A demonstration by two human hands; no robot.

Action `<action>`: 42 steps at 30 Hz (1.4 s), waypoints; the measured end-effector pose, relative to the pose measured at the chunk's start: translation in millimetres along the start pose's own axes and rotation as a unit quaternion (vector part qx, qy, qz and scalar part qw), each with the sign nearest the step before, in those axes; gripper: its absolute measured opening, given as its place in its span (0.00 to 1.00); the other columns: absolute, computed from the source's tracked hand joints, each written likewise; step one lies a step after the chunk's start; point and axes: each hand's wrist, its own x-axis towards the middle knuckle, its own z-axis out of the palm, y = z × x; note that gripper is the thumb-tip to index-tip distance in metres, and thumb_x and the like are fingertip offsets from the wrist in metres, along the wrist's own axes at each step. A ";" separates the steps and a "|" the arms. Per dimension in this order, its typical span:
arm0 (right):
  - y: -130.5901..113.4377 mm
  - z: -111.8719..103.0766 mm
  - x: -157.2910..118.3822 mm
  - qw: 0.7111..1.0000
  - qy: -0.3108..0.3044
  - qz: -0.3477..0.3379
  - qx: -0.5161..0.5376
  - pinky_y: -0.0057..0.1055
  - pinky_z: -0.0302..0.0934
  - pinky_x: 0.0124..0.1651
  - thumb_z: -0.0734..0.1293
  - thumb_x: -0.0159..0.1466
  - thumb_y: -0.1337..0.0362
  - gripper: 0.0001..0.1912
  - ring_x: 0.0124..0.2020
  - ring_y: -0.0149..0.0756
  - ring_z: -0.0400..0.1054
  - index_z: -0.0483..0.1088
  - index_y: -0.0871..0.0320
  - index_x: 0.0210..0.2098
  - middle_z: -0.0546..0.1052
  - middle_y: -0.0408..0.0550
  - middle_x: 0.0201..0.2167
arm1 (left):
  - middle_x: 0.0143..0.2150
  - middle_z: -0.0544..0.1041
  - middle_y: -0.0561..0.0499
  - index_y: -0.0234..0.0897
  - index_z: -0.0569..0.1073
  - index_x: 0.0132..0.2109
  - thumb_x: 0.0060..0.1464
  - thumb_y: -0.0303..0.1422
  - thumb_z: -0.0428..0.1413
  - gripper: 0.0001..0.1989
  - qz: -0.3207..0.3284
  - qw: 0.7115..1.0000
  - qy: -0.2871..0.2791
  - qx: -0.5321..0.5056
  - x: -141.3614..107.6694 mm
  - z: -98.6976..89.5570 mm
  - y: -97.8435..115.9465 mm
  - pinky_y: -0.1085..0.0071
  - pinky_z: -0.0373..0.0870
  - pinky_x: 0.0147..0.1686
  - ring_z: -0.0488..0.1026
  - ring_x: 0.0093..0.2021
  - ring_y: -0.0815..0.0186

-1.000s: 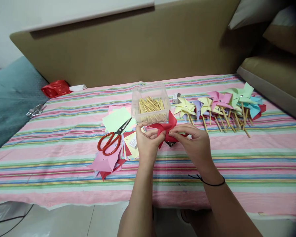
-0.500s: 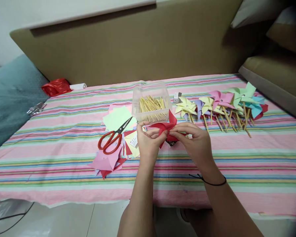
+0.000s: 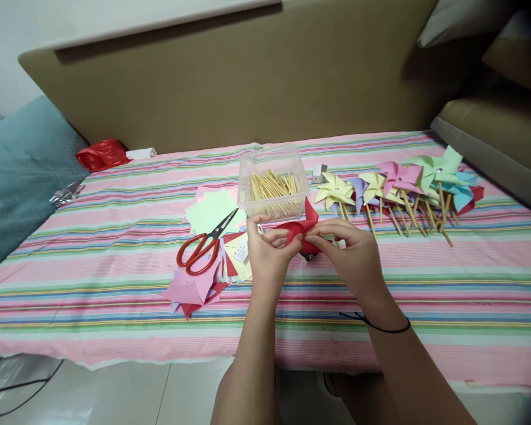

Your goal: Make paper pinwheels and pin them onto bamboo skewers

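Observation:
A red paper pinwheel with folded blades is held between both my hands, just in front of the clear plastic box. My left hand pinches it from the left with thumb and fingers. From the right, my right hand grips its middle and edge with thumb and fingertips; whether a pin is between them is hidden. Beneath the pinwheel, a small dark box shows in part. Bamboo sticks fill the plastic box.
Scissors with red handles lie on stacked coloured paper. Cut pink paper is nearer me. Finished pinwheels on sticks lie at the right, beside a small grey-white box. A red plastic bag rests back left.
The red pinwheel has tilted a little in my hands, and its lower blade no longer hangs down as before. Both hands keep hold of it in nearly the same place.

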 end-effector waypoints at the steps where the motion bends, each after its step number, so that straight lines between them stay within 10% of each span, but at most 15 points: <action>1: 0.1 0.2 -0.1 1.000 0.000 0.007 0.002 0.35 0.63 0.40 0.71 0.56 0.71 0.06 0.36 0.37 0.71 0.76 0.53 0.26 0.79 0.42 0.28 | 0.24 0.76 0.59 0.42 0.55 0.42 0.36 0.26 0.64 0.29 0.005 1.000 -0.002 0.005 0.2 -0.1 -0.7 0.77 0.69 0.26 0.74 0.23 0.71; 42: 3.5 0.3 1.0 0.997 0.024 0.070 -0.003 0.34 0.62 0.34 0.73 0.53 0.64 0.02 0.30 0.34 0.64 0.77 0.55 0.25 0.71 0.43 0.28 | 0.25 0.77 0.58 0.41 0.59 0.41 0.36 0.23 0.62 0.25 0.023 0.999 -0.027 0.022 -1.5 2.4 2.3 0.78 0.69 0.24 0.73 0.21 0.72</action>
